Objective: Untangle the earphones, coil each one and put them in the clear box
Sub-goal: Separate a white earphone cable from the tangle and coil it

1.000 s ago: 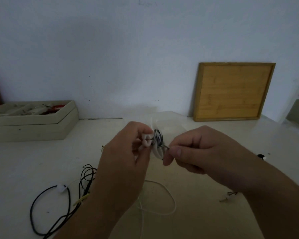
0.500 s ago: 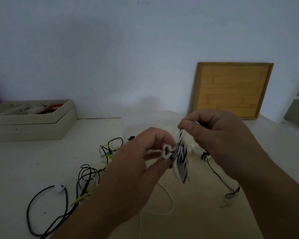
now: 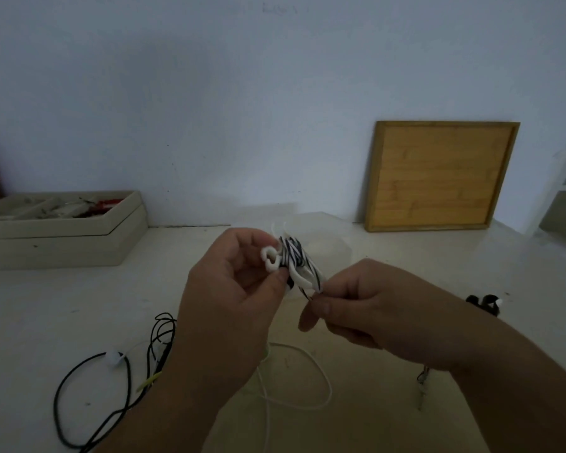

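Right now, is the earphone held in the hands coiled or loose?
Coiled. The earphone bundle shows white loops bound by dark turns across the middle; the left hand grips it, the right hand pinches its tail.

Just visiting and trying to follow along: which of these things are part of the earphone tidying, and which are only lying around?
In the job: left hand and right hand holding the coiled bundle; loose black cable; white cable; clear box.
Lying about: wooden board; beige tray.

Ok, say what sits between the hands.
In the head view, a white earphone bundle wound with black cord bridges them: left hand holds it, right hand pinches the cord end.
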A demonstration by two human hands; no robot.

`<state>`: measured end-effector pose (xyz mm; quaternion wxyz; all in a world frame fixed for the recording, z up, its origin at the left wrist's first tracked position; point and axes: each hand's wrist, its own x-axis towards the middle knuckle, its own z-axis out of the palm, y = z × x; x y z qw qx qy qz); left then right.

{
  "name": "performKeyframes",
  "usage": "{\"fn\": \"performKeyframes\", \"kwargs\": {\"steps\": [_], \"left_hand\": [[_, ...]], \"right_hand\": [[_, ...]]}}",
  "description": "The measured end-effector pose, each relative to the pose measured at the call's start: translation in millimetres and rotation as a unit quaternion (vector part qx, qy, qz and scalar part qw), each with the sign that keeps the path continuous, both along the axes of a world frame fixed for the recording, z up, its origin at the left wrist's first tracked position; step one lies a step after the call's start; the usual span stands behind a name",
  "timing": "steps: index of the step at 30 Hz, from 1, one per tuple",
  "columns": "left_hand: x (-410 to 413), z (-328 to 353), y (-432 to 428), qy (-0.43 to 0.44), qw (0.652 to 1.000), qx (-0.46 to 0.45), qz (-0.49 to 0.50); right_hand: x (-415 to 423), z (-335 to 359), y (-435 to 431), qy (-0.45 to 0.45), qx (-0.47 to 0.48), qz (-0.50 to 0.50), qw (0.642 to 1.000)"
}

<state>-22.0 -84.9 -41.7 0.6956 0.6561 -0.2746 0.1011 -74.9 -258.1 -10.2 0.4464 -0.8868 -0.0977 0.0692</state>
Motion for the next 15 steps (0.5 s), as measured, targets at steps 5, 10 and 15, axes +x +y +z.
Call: {"fn": "performKeyframes", "kwargs": {"steps": [5,10,15], "left_hand": [[10.1,-5.7,6.4,-0.029,0.997,0.063,0.046],[6.5,-4.8,6.4,-0.097,0.981,0.147,0.079],[0.5,-3.5,3.5,-0.163,0.959,0.224,0.059]], "right_hand": [[-2.7,3.2,-4.6,-0.037,0.028,-0.013,0.999],[-4.3,5.1,-5.0,-0.100,0.050,-0.031,0.993],[-5.3,6.6,-4.8,-0.146,0.069,-0.061,0.985]]}}
